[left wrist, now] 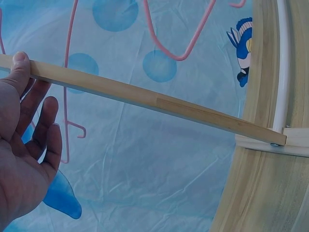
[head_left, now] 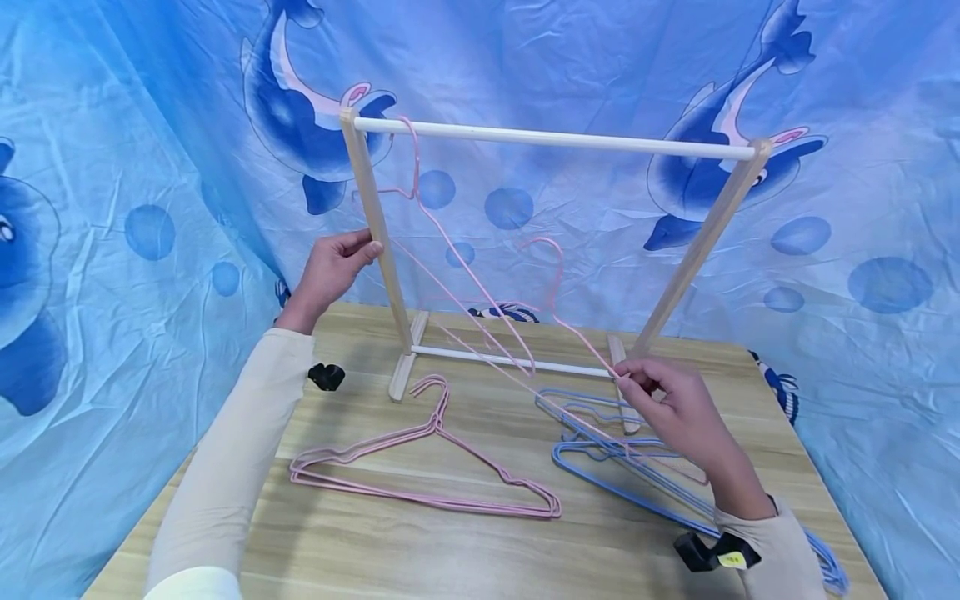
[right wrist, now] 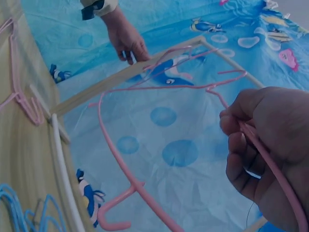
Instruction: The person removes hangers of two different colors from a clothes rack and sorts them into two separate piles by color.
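Note:
My left hand (head_left: 333,271) grips the left wooden post (head_left: 387,271) of a small clothes rack, thumb in front and fingers behind. In the left wrist view its other fingers (left wrist: 48,116) curl loosely below the post. One pink wire hanger (head_left: 465,265) hangs by its hook near the left end of the white top bar (head_left: 555,137). My right hand (head_left: 678,412) pinches a second pink hanger (head_left: 587,343) by its sloping shoulder, in front of the rack. That hanger's hook stands upright below the bar, apart from it.
Two or so stacked pink hangers (head_left: 437,423) lie on the wooden table (head_left: 375,550) before the rack. Several blue hangers (head_left: 831,568) lie at the right, partly under my right forearm. Blue dolphin-print cloth (head_left: 585,50) encloses the table behind and at the sides.

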Demonstrator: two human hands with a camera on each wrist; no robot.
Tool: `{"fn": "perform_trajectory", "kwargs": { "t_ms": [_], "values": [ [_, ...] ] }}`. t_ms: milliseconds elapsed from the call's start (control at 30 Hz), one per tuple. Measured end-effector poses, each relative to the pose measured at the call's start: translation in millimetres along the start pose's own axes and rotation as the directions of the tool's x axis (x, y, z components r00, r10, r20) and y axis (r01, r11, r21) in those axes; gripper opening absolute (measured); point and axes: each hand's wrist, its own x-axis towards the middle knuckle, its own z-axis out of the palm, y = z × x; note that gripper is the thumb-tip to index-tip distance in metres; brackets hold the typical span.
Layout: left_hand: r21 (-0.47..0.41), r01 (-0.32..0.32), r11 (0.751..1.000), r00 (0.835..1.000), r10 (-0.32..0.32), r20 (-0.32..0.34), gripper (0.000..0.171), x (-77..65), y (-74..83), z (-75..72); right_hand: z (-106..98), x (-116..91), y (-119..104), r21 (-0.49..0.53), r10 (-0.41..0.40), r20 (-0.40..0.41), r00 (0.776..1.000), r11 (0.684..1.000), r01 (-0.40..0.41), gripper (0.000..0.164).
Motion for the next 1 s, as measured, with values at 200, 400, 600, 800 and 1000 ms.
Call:
{"fn": "perform_trajectory", "kwargs": {
  "t_ms": [200,400,600,800,1000],
  "values": [
    [-0.013,0.010,1.000,1.000,-0.010,-0.012,0.042,12.3,-23.5,0.6,0.2,-14.2,7.4,0.015,-0.010,-0.011,1.000,1.000,0.010,0.022],
    [-0.021,-0.006,1.000,1.000,0.005,-0.014,0.044,16.6,-32.1,-0.1,0.7,-29.0,12.6,0.033,0.025,0.022,0.999,0.999,-0.025,0.024],
    [-0.012,-0.005,1.000,1.000,0.005,-0.020,0.044,15.1,-30.7,-0.1,7.3,-43.1,16.9,0.052,0.043,0.050,0.998,0.998,-0.046,0.023],
    [-0.003,-0.002,1.000,1.000,0.002,-0.021,0.043,14.9,-31.0,-0.2,16.2,-52.4,18.4,0.139,0.059,0.086,0.995,0.988,-0.071,0.023],
    [-0.010,0.002,1.000,1.000,-0.003,-0.020,0.044,14.4,-30.7,-0.6,26.0,-53.4,24.9,0.228,0.010,0.118,0.993,0.973,-0.037,0.025]
  ]
}}
